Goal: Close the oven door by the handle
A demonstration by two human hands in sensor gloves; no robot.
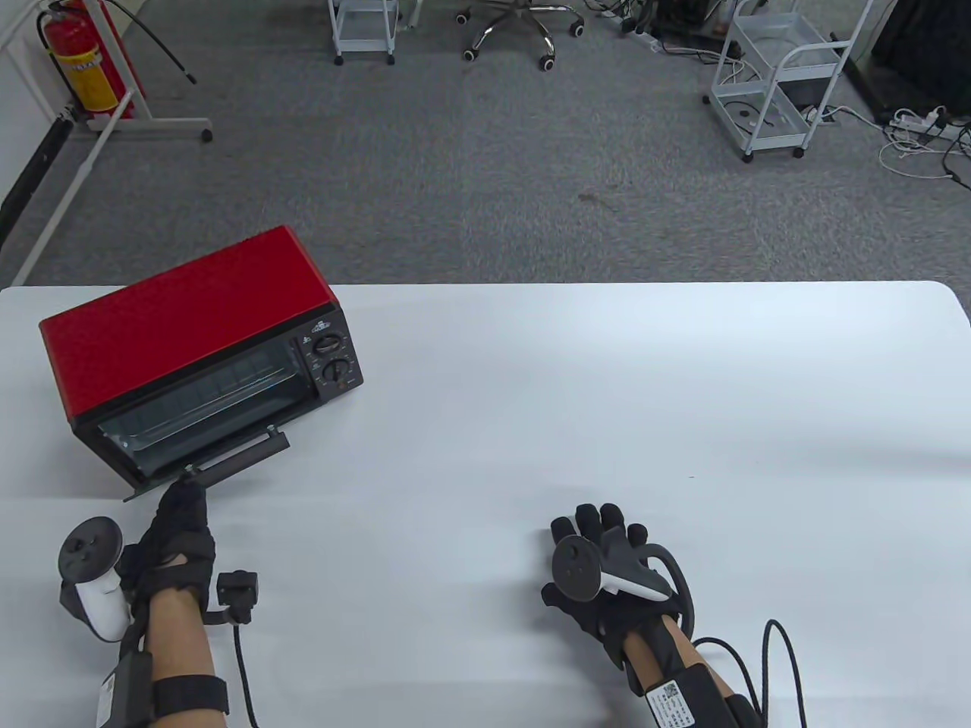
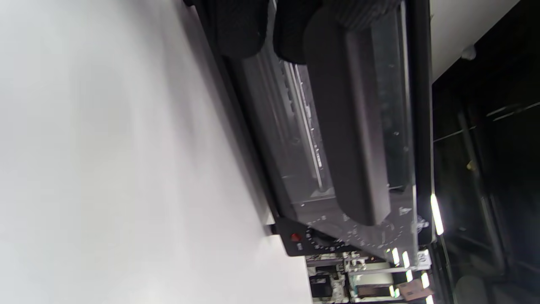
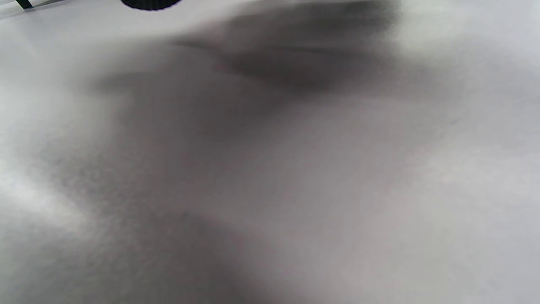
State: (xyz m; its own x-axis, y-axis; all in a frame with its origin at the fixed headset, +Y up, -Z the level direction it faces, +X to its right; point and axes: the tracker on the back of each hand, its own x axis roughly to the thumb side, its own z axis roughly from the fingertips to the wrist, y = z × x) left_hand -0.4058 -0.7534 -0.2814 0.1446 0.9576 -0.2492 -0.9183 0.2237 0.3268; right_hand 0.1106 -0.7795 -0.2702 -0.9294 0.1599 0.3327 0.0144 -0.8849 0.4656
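Oven door (image 1: 193, 432): glass panel, part-way open and tilted outward from the front of the oven, just ahead of the left grip, at the tabletop's left side.
Handle (image 1: 241, 458): dark bar along the door's free edge; the left fingertips touch its near left end. In the left wrist view the handle (image 2: 348, 126) runs away from the fingers (image 2: 242, 27), which press at its top end.
Left grip (image 1: 176, 542): gloved left hand, fingers stretched forward to the handle; whether they wrap round it or only press I cannot tell.
Right grip (image 1: 607, 572): gloved right hand, well to the right of the oven, palm down with fingers spread apart on the tabletop, holding nothing.
Tabletop (image 1: 607, 394): plain white, matte; soft grey shadows under both hands. The right wrist view shows only this blurred white tabletop (image 3: 295, 190).
Oven (image 1: 190, 326): red casing, black front, turned at an angle beyond the left grip; two dials (image 1: 332, 359) on its right panel.
Floor (image 1: 485, 167): grey carpet beyond the tabletop's far edge.
Room, far: red fire extinguisher (image 1: 76, 57) far left; office chair base (image 1: 520, 30) far centre; white wire trolley (image 1: 781, 83) with loose cables far right.
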